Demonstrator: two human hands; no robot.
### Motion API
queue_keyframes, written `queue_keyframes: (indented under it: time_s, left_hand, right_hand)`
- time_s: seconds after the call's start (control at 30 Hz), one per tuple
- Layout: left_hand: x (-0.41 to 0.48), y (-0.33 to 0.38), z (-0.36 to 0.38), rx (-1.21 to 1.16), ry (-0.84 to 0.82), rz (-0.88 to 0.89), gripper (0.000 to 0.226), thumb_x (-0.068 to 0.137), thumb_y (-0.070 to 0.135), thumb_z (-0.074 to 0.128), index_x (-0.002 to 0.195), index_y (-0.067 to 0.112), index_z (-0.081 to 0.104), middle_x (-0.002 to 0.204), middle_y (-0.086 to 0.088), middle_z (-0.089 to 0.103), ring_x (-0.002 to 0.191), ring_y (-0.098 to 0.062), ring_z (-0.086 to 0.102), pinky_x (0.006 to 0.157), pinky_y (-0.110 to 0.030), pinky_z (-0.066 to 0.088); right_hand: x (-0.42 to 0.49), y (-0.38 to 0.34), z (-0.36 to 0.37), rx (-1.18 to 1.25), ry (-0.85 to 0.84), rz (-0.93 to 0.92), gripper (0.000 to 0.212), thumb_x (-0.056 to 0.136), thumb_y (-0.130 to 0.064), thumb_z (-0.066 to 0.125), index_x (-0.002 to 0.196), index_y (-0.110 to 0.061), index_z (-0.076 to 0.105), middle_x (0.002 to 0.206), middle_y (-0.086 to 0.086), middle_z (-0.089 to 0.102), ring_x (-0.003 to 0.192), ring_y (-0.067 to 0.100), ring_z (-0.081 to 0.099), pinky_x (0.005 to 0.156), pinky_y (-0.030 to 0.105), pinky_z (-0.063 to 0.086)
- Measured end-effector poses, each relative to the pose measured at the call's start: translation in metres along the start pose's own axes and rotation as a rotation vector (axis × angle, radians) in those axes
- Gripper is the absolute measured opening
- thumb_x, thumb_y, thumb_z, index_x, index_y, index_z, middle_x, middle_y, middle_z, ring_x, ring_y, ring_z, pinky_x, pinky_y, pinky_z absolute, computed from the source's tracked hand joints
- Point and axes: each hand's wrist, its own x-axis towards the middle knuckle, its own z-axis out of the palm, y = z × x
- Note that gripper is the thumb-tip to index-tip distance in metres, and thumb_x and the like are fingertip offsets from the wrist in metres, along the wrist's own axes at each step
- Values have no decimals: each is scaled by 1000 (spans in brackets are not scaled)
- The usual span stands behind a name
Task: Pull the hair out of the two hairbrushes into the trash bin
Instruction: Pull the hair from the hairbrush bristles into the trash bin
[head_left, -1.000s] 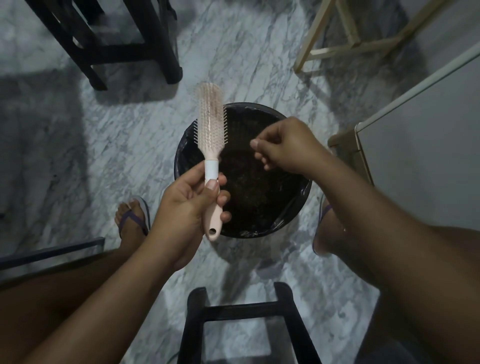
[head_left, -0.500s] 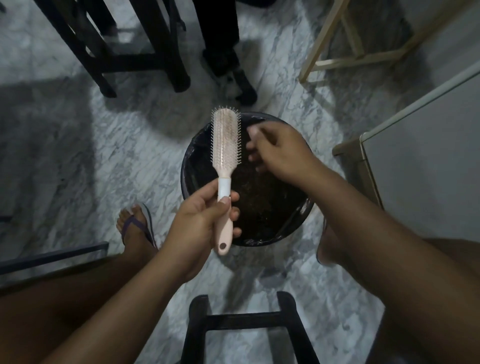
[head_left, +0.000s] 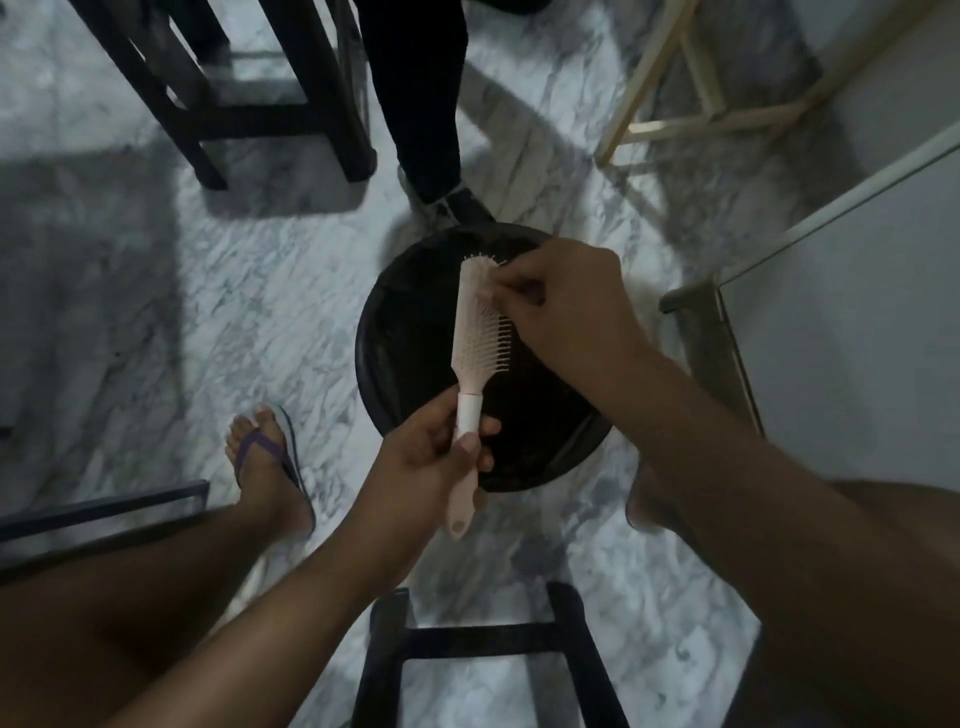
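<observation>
Item: one pink hairbrush (head_left: 475, 322), held over the black trash bin (head_left: 374, 332). Our left hand (head_left: 431, 457) grips its handle; our right hand (head_left: 566, 301) pinches at the upper bristles. Hair too fine to see. We judge this brush part-cleaned; the second brush is out of view, presumably pending.

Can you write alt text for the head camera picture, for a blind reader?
Seen from above, a person's left hand holds a pink hairbrush by its handle over a black trash bin, while the right hand pinches at the bristles near its tip. The bin stands on a marble floor.
</observation>
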Motion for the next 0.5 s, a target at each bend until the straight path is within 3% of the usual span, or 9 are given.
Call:
queue_keyframes:
  time_s: [0.2,0.37,0.5]
  left_hand:
    - [-2,-9,-1,-20,1,-45,40,101,0,48,126,26,64,98,0,67,74,-13,57,66,-38,49]
    - [-2,-11,2,-123,-42,-97,36,101,2,48,130,19,63,103,-3,66,75,-15,56,65,-37,50]
    - [-2,-9,4,-180,-50,-114,35,101,3,48,130,17,62,101,-2,67,73,-13,57,63,-36,49]
  right_hand:
    - [-3,7,10,-29,-28,0,16,94,-27,67,100,-17,78,99,-4,76,90,2,65,80,7,42]
    - [-4,5,9,83,-7,-27,11,96,-19,64,96,-12,73,88,-3,73,75,-1,59,71,-1,41]
    - [0,-5,-4,190,-1,-48,13,95,-20,64,91,-12,73,75,-9,68,66,-5,61,68,5,44]
